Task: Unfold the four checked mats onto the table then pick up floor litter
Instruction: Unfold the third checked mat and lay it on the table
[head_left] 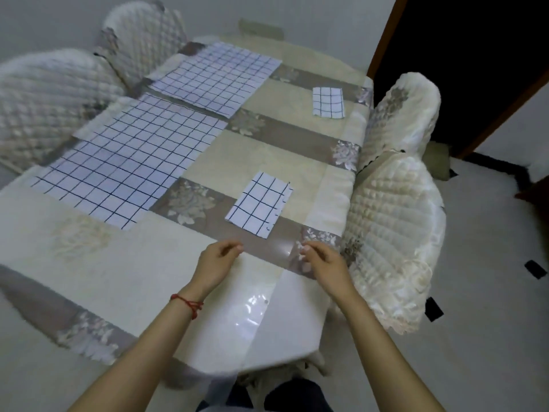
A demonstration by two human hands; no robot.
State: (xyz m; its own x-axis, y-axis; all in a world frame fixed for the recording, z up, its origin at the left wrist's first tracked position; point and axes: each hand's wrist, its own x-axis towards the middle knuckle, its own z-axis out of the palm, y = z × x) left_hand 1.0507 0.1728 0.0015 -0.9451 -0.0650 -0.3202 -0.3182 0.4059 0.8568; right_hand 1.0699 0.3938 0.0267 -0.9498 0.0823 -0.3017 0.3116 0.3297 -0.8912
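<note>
Two white checked mats lie unfolded on the table's left side, a near one (124, 162) and a far one (217, 74). A folded checked mat (259, 203) rests just beyond my hands. Another folded mat (329, 102) sits near the far right edge. My left hand (218, 260) and my right hand (322, 260) hover over the table (142, 275), fingers loosely curled, holding nothing, both a little short of the near folded mat.
Quilted cream chairs stand at the left (50, 96), the far left (145, 40) and the right (395, 239). Small dark scraps (534, 269) (433, 308) lie on the pale floor at right. A dark doorway (463, 55) opens at upper right.
</note>
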